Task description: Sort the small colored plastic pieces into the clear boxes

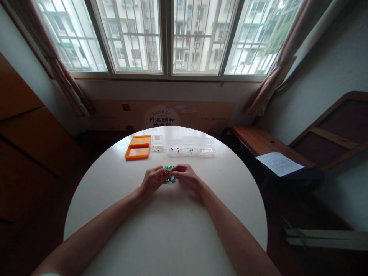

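My left hand and my right hand meet over a small pile of green, blue and dark pieces on the white table. The fingers of both hands are closed in a pinch, and their tips nearly touch. Whatever they grip is too small and too covered to name. A bit of blue shows near the fingertips. Part of the pile is hidden behind the hands.
Beyond the hands stand an orange open case, a small transparent box and a row of transparent lidded boxes with tiny dark and green pieces. The round table has a curved edge. A printed sheet lies to the right.
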A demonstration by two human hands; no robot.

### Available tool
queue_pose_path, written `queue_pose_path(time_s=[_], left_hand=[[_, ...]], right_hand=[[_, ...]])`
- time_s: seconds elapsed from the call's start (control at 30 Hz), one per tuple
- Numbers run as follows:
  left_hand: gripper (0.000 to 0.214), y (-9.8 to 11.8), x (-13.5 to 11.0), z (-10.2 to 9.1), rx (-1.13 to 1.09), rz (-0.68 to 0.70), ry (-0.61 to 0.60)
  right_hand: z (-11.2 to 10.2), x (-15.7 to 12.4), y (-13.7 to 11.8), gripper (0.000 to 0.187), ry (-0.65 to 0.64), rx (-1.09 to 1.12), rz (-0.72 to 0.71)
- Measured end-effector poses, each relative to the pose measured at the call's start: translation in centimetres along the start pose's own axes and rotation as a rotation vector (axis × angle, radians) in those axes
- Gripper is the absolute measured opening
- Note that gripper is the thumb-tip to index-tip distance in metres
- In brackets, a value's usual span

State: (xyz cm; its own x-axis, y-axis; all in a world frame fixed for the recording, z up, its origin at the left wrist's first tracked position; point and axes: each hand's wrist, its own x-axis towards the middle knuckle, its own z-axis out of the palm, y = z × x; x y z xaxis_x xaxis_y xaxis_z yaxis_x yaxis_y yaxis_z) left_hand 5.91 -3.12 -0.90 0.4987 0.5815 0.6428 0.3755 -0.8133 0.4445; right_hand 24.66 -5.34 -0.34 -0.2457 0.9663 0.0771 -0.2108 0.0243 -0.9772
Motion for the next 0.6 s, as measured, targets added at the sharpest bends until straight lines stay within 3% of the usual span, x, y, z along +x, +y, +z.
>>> queue_pose_path(time_s=[0.6], left_hand=[[0.016, 0.20, 0.08, -0.08, 0.018, 0.020, 0.000]], right_hand=[[-0.14, 0.09, 0.24, 0.030, 0.011, -0.028, 0.001]])
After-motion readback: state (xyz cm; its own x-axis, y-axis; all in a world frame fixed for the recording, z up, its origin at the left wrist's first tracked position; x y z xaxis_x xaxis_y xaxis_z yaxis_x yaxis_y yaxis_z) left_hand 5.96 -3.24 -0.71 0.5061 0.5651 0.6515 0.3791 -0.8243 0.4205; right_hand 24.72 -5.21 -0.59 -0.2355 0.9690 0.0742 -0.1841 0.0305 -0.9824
